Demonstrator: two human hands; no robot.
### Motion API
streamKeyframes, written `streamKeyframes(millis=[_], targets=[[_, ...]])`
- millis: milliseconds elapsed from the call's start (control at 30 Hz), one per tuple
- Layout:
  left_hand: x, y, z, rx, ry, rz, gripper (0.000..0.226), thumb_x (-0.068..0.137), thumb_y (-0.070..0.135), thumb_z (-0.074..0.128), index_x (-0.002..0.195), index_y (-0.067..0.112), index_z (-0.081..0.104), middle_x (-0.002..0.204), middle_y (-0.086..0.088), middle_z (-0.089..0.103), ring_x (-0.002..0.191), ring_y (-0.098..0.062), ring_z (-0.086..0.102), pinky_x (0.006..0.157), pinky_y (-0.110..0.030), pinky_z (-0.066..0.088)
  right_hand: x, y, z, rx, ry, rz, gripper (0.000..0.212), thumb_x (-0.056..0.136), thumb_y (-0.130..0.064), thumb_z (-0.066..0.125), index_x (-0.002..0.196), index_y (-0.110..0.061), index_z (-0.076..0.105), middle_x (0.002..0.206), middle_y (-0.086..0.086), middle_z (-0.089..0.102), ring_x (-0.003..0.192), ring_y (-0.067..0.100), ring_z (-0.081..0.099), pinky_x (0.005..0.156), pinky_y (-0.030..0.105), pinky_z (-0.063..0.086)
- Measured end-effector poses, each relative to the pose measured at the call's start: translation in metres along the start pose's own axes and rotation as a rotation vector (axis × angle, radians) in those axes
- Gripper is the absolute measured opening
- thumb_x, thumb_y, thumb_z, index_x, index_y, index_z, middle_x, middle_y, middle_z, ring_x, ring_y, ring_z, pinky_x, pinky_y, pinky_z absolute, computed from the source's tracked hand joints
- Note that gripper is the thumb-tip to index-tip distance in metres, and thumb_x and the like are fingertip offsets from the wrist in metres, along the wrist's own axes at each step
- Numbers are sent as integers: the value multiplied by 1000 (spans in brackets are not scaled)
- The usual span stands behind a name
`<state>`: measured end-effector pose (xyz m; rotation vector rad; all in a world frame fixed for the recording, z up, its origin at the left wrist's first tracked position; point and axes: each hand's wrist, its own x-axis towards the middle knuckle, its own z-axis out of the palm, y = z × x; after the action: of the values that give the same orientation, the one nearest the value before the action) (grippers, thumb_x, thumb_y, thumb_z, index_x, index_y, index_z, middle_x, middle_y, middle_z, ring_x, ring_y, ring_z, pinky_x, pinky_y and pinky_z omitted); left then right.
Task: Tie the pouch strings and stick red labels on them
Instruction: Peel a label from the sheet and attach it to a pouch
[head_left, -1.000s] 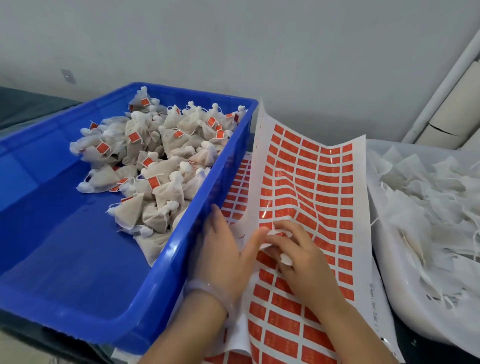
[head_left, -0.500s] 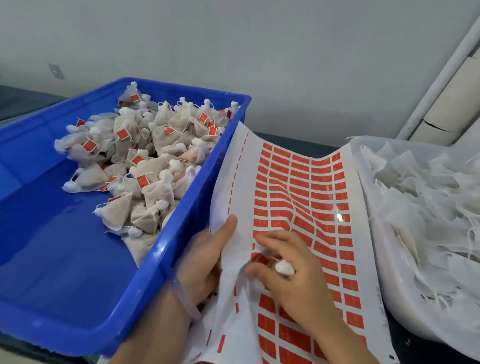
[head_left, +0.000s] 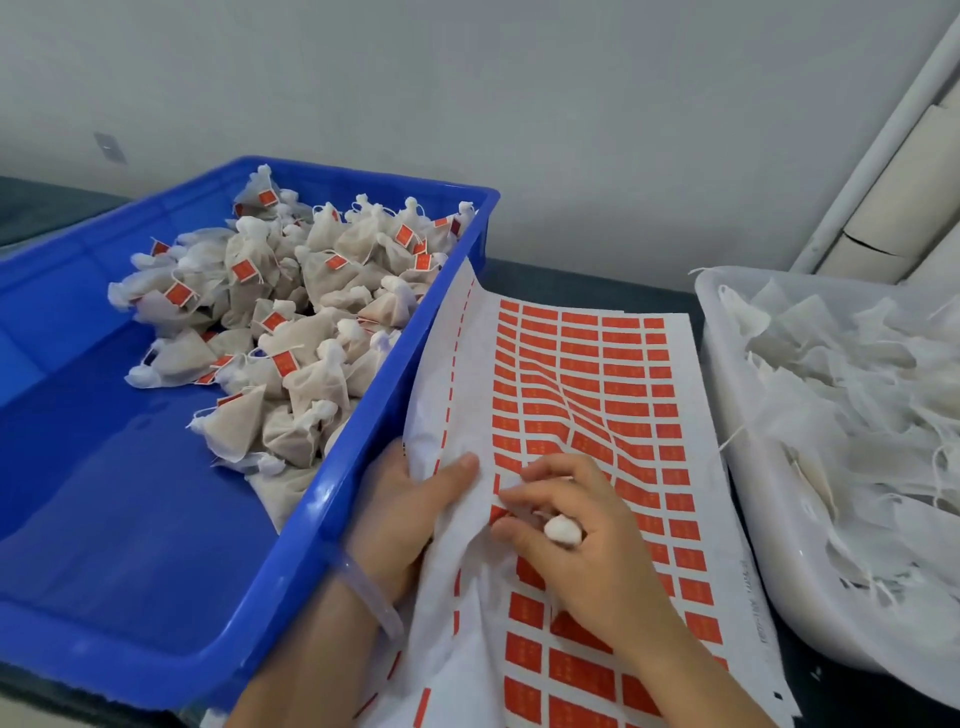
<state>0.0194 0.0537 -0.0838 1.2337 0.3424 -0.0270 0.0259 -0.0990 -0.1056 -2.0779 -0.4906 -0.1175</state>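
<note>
Hands first: the left hand grips the left margin of the label sheet, thumb on top and fingers tucked under, so the paper bunches there. The right hand is curled round a small white pouch (only its gathered top pokes out btw. the fingers). Its thumb and forefinger tips nip at a red label in the sheet's near-left rows.

Step in hand, by my read: peeling one label off for the pouch in the palm. The next move needs a clean lift of the label's corner w/o creasing it, w/ the left hand pulling the sheet taut. The label then gets folded over the string, and the pouch prob. goes to the tied pouches heaped in the blue crate, just left of the sheet. Many of those carry red tags.

Hard to tell:
- The string of the held pouch is hidden, so I can't say if it's knotted.
- Can't tell whether the label has come free at all.
- Print on the labels is too small to read.
- The sheet's near end is cut off at the bottom edge.
- The white tub on the right holds loose pouches in a tangle, and its far side runs out of view.
</note>
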Motion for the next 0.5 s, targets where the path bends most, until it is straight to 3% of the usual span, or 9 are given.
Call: streamKeyframes(millis=[67,167,333,500], targets=[[-1,3,1,31,-41,6,14,83,14,64,93,24,63,81,3,75,70,-17,72,49,-24,54,0,-2,1,-1,24,-15,29,77,-26,73,81,-50,57,104,-31,46,102,-11,46,80,-4,34],[-2,7,0,83,-57,9,18,85,15,62,102,21,61,88,3,74,75,-17,72,54,-26,57,1,-7,-1,36,-2,-7,29,77,-24,73,81,-48,57,99,-29,49,96,-7,51,78,-1,38],[-2,9,2,189,-38,80,19,85,15,63,100,25,57,89,7,73,76,-13,71,61,-28,59,1,-12,-8,48,-82,6,26,79,-22,72,82,-43,58,95,-27,55,94,-7,54,76,0,41],[-3,11,5,234,-17,127,20,83,15,65,98,24,57,86,6,73,73,-10,71,56,-23,57,3,-17,-16,52,-124,41,24,78,-21,73,80,-39,57,92,-27,57,91,-7,54,74,2,43]])
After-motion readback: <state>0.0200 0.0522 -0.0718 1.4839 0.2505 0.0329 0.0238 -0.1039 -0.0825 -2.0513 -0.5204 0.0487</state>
